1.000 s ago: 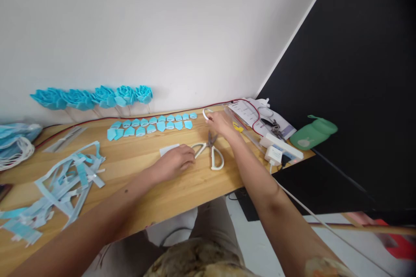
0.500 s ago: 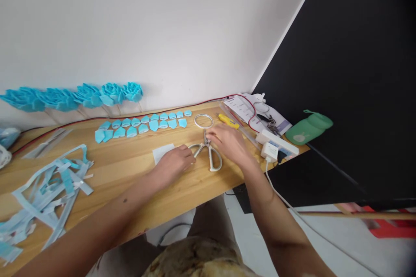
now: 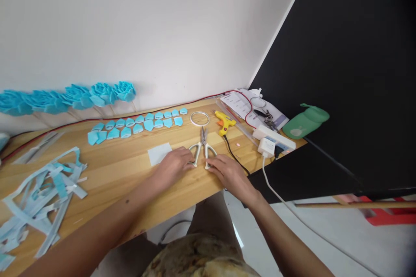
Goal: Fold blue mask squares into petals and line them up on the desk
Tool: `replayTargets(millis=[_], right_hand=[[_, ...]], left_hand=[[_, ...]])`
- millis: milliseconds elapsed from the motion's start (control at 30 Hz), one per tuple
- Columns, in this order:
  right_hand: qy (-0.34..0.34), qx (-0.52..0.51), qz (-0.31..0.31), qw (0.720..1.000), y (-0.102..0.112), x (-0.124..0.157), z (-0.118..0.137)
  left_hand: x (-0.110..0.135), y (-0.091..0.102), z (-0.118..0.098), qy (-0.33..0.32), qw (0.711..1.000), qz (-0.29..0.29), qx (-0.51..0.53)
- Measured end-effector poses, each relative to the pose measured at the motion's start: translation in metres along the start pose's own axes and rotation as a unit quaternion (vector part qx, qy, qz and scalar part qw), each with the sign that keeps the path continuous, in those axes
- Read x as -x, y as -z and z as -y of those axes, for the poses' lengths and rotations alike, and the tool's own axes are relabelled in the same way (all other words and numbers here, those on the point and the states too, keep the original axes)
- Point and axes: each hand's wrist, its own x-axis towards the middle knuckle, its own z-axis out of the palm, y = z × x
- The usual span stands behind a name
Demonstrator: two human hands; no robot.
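Observation:
White-handled scissors lie on the wooden table, blades pointing toward the wall. My left hand has its fingers closed on the left handle loop. On the other loop are the closed fingers of my right hand. A pale square sheet lies beside my left hand, partly covered by it. Just beyond the blade tips is a silvery ring. To its right rests a yellow glue gun with a black cord.
Folded blue petals stand in two rows. Blue fabric flowers on stems lean at the wall. Blue strips are heaped at left. A power strip, keys, papers and a green bottle occupy the right end.
My right hand has moved from the blades down to the right handle. The scissors' handles have drawn closer together. The glue gun now shows fully, and the view has shifted slightly.

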Motion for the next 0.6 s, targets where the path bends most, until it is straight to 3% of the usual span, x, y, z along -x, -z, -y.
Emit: replayTargets(millis=[133, 400, 600], right_hand=[[0.000, 0.000, 0.006, 1.000, 0.001, -0.001, 0.000], [-0.002, 0.025, 0.087, 0.996, 0.029, 0.000, 0.001], [0.002, 0.014, 0.063, 0.998, 0.023, 0.004, -0.006]], left_hand=[[0.002, -0.002, -0.008, 0.020, 1.000, -0.012, -0.013], [-0.003, -0.013, -0.027, 0.030, 0.999, 0.009, -0.026], [-0.005, -0.026, -0.029, 0.039, 0.999, -0.010, -0.021]])
